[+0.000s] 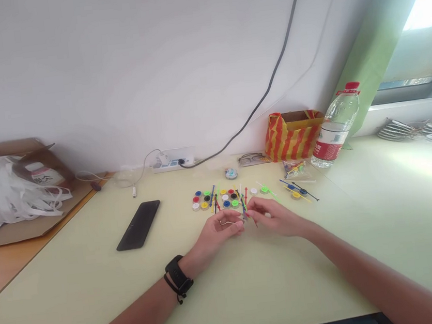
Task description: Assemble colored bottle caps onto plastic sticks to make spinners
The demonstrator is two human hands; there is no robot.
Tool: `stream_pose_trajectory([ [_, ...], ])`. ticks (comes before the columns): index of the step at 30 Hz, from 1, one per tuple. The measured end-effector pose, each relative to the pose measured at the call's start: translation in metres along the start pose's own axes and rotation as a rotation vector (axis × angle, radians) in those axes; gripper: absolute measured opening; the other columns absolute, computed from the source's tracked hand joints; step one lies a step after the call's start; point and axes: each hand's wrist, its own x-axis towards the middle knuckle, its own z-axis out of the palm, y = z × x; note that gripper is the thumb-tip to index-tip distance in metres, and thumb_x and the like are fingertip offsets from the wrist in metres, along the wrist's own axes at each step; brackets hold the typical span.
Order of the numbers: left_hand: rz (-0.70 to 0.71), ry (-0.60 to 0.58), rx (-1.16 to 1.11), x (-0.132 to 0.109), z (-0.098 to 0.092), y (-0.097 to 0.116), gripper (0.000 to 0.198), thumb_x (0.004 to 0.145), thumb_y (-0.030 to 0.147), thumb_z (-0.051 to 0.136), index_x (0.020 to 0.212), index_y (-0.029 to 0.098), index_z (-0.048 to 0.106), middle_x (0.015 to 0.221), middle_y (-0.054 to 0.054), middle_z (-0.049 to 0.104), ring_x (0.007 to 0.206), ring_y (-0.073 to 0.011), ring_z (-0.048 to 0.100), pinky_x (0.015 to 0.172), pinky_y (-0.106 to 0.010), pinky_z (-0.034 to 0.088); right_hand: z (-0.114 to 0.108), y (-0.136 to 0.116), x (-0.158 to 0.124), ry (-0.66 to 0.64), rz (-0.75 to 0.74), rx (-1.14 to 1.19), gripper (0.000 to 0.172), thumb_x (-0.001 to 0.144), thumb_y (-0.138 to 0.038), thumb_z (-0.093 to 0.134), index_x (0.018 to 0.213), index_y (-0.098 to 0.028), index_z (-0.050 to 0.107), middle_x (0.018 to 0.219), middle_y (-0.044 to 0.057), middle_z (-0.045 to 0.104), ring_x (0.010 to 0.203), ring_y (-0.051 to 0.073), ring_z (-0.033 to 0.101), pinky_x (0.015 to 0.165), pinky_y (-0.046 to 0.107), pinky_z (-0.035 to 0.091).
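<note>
My left hand [219, 229], with a black watch [179, 274] on its wrist, is curled with thumb and fingers near each other; a small greyish piece shows at its fingertips, too small to name. Close beside it, my right hand [276, 217] pinches a thin red plastic arrow [256, 223]. Just beyond the hands lie small round discs in several colours, among them a blue disc [226, 204] and a green disc [264, 190]. Thin coloured arrows, such as a blue arrow [212, 195], lie over and between them. Farther right, dark blue arrows [310, 194] rest by a yellow disc [295, 194].
A black phone [139, 226] lies left. Behind stand a striped bag [293, 136], a water bottle [335, 127] and a small bag of coloured parts [295, 169]. Glasses [251, 158], a power strip [173, 161] and a cardboard box [50, 165] with white strips are along the wall.
</note>
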Motion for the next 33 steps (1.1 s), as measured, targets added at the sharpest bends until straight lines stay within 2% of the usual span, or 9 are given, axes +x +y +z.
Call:
stream_pose_trajectory([
  [3, -0.027, 0.015, 0.003, 0.000, 0.001, 0.001, 0.035, 0.083, 0.044, 0.080, 0.108, 0.021, 0.072, 0.102, -0.007, 0.071, 0.086, -0.0176, 0.067, 0.085, -0.035, 0.053, -0.022, 0.014, 0.004, 0.205, 0.008, -0.033, 0.032, 0.099, -0.054, 0.051, 0.092, -0.022, 0.055, 0.088, 0.003, 0.066, 0.081, 0.018, 0.062, 0.073, 0.032, 0.050],
  [7, -0.038, -0.005, 0.011, 0.000, 0.002, 0.005, 0.032, 0.082, 0.044, 0.081, 0.099, 0.018, 0.074, 0.093, -0.006, 0.070, 0.082, -0.0165, 0.064, 0.079, -0.031, 0.052, -0.057, 0.037, 0.006, 0.466, 0.109, -0.079, 0.039, 0.092, -0.061, 0.058, 0.090, -0.022, 0.057, 0.093, 0.008, 0.071, 0.085, 0.021, 0.067, 0.074, 0.036, 0.054],
  [10, -0.043, -0.020, 0.014, -0.001, 0.003, 0.007, 0.031, 0.082, 0.044, 0.081, 0.095, 0.017, 0.074, 0.090, -0.006, 0.069, 0.082, -0.0166, 0.063, 0.077, -0.031, 0.051, -0.078, 0.049, 0.002, 0.549, 0.182, -0.054, 0.037, 0.090, -0.058, 0.062, 0.090, -0.021, 0.059, 0.093, 0.010, 0.074, 0.080, 0.021, 0.067, 0.070, 0.036, 0.053],
  [12, -0.046, -0.027, 0.014, -0.002, 0.003, 0.008, 0.030, 0.081, 0.044, 0.082, 0.093, 0.017, 0.074, 0.089, -0.006, 0.069, 0.081, -0.0164, 0.063, 0.077, -0.030, 0.050, -0.085, 0.054, -0.001, 0.536, 0.259, -0.106, 0.031, 0.090, -0.052, 0.062, 0.089, -0.021, 0.061, 0.088, 0.009, 0.074, 0.074, 0.020, 0.066, 0.065, 0.034, 0.051],
  [17, -0.038, -0.044, 0.021, -0.001, 0.001, 0.005, 0.028, 0.085, 0.043, 0.078, 0.092, 0.017, 0.072, 0.091, -0.006, 0.069, 0.081, -0.0153, 0.062, 0.077, -0.029, 0.049, -0.080, 0.067, -0.007, 0.339, 0.397, -0.454, 0.013, 0.087, -0.030, 0.061, 0.098, -0.023, 0.059, 0.070, 0.000, 0.069, 0.066, 0.020, 0.063, 0.058, 0.031, 0.042],
  [21, -0.037, -0.051, 0.020, -0.001, 0.000, 0.002, 0.028, 0.086, 0.043, 0.078, 0.093, 0.017, 0.072, 0.091, -0.006, 0.069, 0.081, -0.0155, 0.062, 0.076, -0.029, 0.049, -0.073, 0.075, -0.006, 0.401, 0.417, -0.839, 0.018, 0.086, -0.023, 0.058, 0.104, -0.024, 0.057, 0.079, 0.002, 0.070, 0.072, 0.023, 0.063, 0.060, 0.031, 0.036],
  [27, -0.034, -0.056, 0.030, -0.001, 0.000, 0.002, 0.029, 0.085, 0.044, 0.079, 0.093, 0.017, 0.072, 0.091, -0.006, 0.069, 0.082, -0.0161, 0.062, 0.076, -0.028, 0.049, -0.075, 0.080, -0.004, 0.472, 0.258, -1.007, 0.012, 0.088, -0.019, 0.055, 0.098, -0.023, 0.060, 0.102, 0.009, 0.070, 0.099, 0.030, 0.060, 0.073, 0.037, 0.041],
  [30, -0.035, -0.055, 0.038, 0.000, 0.000, 0.002, 0.029, 0.084, 0.045, 0.079, 0.092, 0.017, 0.072, 0.090, -0.006, 0.069, 0.082, -0.0166, 0.063, 0.076, -0.029, 0.050, -0.070, 0.082, -0.002, 0.422, 0.152, -0.966, 0.014, 0.091, -0.022, 0.053, 0.097, -0.023, 0.065, 0.102, 0.010, 0.068, 0.099, 0.029, 0.059, 0.079, 0.040, 0.043],
  [33, -0.036, -0.056, 0.046, 0.000, 0.000, 0.002, 0.029, 0.084, 0.044, 0.079, 0.092, 0.017, 0.072, 0.089, -0.006, 0.069, 0.081, -0.0167, 0.063, 0.076, -0.029, 0.050, -0.061, 0.083, 0.001, 0.338, 0.115, -0.967, 0.020, 0.093, -0.024, 0.052, 0.103, -0.023, 0.070, 0.102, 0.011, 0.067, 0.100, 0.029, 0.057, 0.085, 0.042, 0.043],
])
